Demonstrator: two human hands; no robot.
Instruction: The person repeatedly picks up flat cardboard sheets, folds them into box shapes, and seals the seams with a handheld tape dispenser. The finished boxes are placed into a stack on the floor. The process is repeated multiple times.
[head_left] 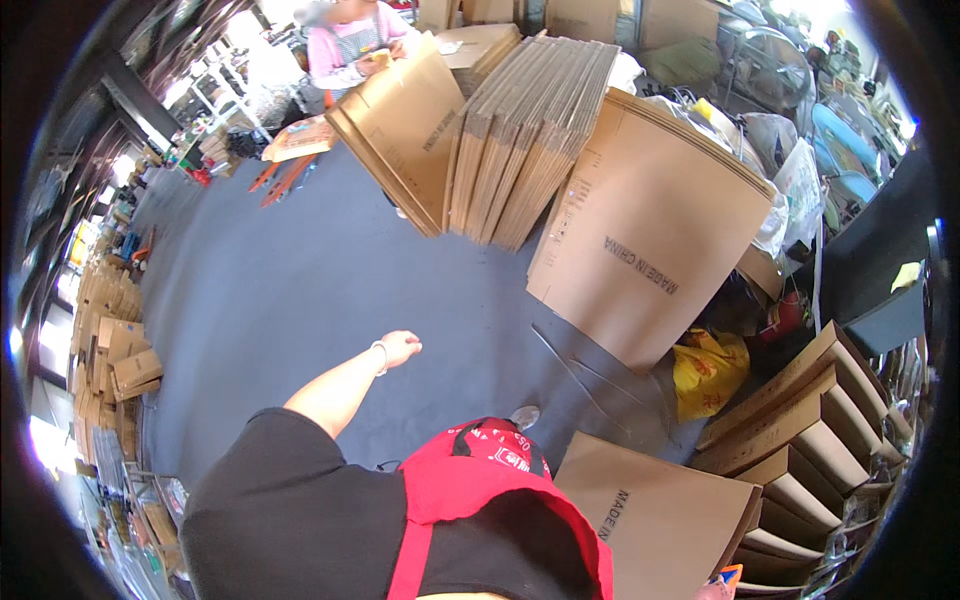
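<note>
My left hand (402,348), with a pale bracelet (379,357) at the wrist, hangs over the grey floor with its fingers loosely curled and nothing visible in them. Only a sliver of my right hand (713,591) shows at the lower edge. Beside it is a small orange-and-blue object (733,575), mostly cut off, and its kind cannot be made out. A flat brown carton (640,510) stands close to my right side, next to that hand. I wear a red apron (440,480) over a black top.
Ahead lean bundles of flattened cartons (530,130) and a large carton stack (650,230). Loose straps (570,365) lie on the floor near a yellow bag (710,372). More cartons (800,440) stand at right. A co-worker (350,50) stands at the far left of the bundles.
</note>
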